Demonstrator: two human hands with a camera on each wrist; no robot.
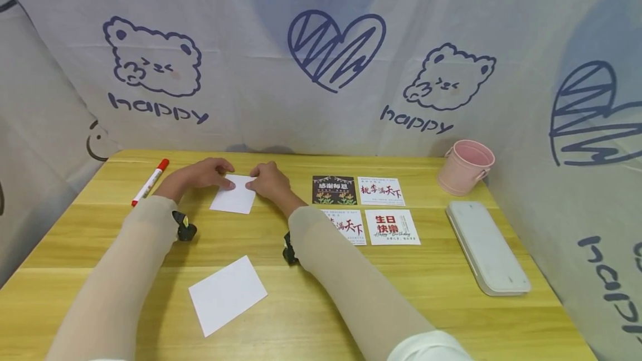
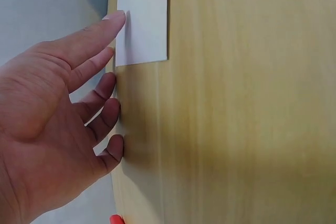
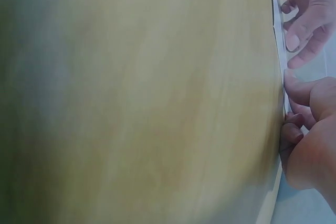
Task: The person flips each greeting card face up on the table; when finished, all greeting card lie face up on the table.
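Apparently you're positioning plain white card [image 1: 232, 199] left of frame centre: left hand [image 1: 207, 173] pinching its upper left corner, other fingers curving loosely; right hand [image 1: 271, 181] pinching its upper right corner. Next move probably calling for steady alignment, even release.

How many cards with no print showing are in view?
2: the far white card between the left hand and right hand, and the near white card lying on the table closer to the person. Others could be hidden underneath.
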